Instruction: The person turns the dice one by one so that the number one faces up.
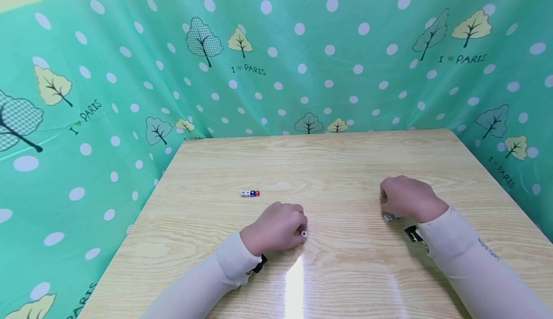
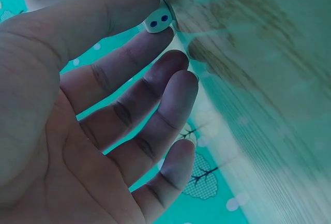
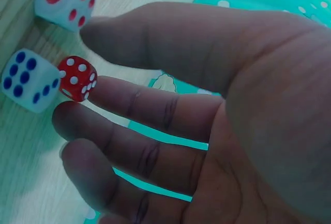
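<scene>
Pinched die: I see this small white cube [image 2: 159, 22] with dark-blue pips at the tips of my left hand [image 1: 276, 228], low over the surface [image 1: 328, 165] or on it; I can't tell which.
Left hand: thumb and index finger are closed on that cube, the other fingers loosely bent and holding nothing.
Right hand: my right hand [image 1: 410, 196] is partly spread, with a gap between thumb and index finger, and I see nothing gripped.
Near the right thumb: a red-pipped die [image 3: 64, 2], right at the tip; contact is unclear to me.
Near the right index finger: a red die [image 3: 77, 79], just beside the tip, with a blue-pipped die [image 3: 31, 80] next to it.
Row: four dice [image 1: 250, 194] stand in line beyond the left hand.
Handling: I judge each cube light, stiff, sturdy and slightly slippery.
Best hold: two opposite flat faces, clear of the rounded corners.
</scene>
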Available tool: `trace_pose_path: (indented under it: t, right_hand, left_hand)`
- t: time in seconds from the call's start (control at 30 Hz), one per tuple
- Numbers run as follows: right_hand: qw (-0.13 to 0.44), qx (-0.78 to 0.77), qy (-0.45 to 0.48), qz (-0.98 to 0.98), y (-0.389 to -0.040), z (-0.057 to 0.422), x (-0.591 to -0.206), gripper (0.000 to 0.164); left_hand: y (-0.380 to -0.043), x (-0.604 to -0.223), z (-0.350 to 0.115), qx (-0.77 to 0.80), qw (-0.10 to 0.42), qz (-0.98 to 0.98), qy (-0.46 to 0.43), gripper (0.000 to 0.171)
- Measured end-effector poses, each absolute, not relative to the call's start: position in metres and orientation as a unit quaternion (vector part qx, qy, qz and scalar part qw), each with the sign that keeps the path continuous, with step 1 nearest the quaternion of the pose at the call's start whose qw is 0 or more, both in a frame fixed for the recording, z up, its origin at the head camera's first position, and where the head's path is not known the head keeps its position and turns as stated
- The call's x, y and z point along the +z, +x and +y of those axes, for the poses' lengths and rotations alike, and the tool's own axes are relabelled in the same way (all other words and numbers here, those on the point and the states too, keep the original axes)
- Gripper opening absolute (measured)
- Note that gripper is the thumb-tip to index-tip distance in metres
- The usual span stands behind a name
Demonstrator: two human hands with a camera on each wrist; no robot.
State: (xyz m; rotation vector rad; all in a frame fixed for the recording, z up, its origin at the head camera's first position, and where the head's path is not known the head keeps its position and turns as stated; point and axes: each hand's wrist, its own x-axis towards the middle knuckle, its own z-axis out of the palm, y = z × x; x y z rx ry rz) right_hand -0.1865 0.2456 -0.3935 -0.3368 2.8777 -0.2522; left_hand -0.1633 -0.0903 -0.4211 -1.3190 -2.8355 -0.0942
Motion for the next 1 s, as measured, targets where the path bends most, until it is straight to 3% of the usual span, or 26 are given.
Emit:
trace_pose_path:
  t: [0.13, 0.4, 1.0]
  right_hand:
    - [0.112, -0.089, -0.13, 0.981, -0.187, 0.245, -0.396, 0.018]
    - [0.12, -0.093, -0.147, 0.977, -0.186, 0.236, -0.397, 0.014]
    - [0.077, -0.103, -0.208, 0.97, -0.174, 0.211, -0.401, 0.019]
  left_hand:
    - [-0.165, -0.423, -0.092, -0.035, 0.003, -0.907, -0.419, 0.004]
    - [-0.167, -0.423, -0.094, -0.042, 0.007, -0.908, -0.417, 0.005]
    - [-0.174, -0.422, -0.099, -0.051, -0.008, -0.919, -0.392, 0.005]
